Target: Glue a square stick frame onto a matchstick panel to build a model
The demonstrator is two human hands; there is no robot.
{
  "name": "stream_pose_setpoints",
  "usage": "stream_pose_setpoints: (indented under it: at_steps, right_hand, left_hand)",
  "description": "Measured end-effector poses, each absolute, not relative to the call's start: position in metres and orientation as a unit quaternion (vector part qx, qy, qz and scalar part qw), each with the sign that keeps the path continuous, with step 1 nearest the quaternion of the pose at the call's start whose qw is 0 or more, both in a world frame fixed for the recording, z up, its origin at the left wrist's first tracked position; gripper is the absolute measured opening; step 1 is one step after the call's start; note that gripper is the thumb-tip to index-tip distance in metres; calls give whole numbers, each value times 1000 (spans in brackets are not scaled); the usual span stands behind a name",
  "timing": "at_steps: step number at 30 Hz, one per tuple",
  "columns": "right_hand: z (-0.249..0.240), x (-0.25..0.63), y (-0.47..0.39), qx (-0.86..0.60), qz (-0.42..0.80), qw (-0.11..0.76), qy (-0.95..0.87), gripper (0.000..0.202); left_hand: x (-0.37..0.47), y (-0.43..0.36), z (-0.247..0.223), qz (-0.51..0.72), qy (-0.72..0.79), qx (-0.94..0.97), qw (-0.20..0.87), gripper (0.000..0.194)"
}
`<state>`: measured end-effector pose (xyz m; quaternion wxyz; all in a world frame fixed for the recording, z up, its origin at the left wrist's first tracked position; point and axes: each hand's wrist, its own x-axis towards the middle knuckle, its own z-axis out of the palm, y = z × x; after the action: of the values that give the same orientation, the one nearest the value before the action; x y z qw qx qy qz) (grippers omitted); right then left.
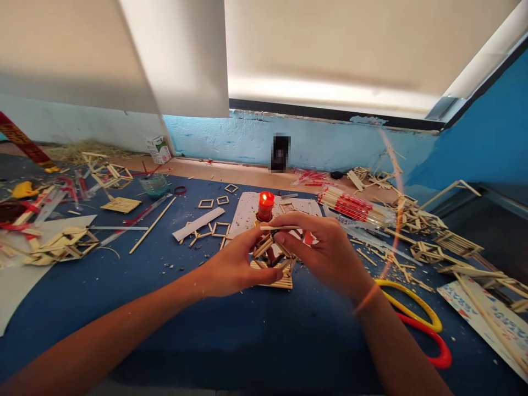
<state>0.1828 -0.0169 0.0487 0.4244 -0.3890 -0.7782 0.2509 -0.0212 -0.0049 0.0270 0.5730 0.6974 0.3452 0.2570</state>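
A small model built of thin wooden sticks (274, 264) stands on the blue table (173, 308) in front of me. My left hand (231, 267) grips its left side and base. My right hand (319, 247) pinches a single thin stick (280, 227) held level across the top of the model. Just behind the model a red lit candle (265, 204) stands on a white board (247, 212).
Small square stick frames (214, 203) lie behind the hands. A bundle of red-banded sticks (350, 206) lies at the right, with more stick frames (429, 250) beyond. Yellow and red scissor handles (424, 324) lie by my right forearm. Stick scraps and a glass cup (153, 184) crowd the left.
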Motion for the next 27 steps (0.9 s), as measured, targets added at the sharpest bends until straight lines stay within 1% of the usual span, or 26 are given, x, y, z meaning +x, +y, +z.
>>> stream_pose_setpoints:
  at_steps: [5,13,18,24,27]
  right_hand:
    - [50,183,-17,-386,246,423,-782,17]
    - [52,183,-19,-384,248,420,-784,18]
    - [52,182,-18,-361,261,424,-789,25]
    - [53,182,-18,-358,254,426,-791,23]
    - [53,182,-20,-362,255,428,-788,23]
  left_hand:
    - [-22,-5,26,264,352,707,554,39]
    - [-22,-7,29,260,358,731,519,40]
    - [-22,-6,29,278,358,724,519,50]
    - [-24,-7,31,277,356,725,520,56]
    - [-27,-7,33,270,358,732,513,63]
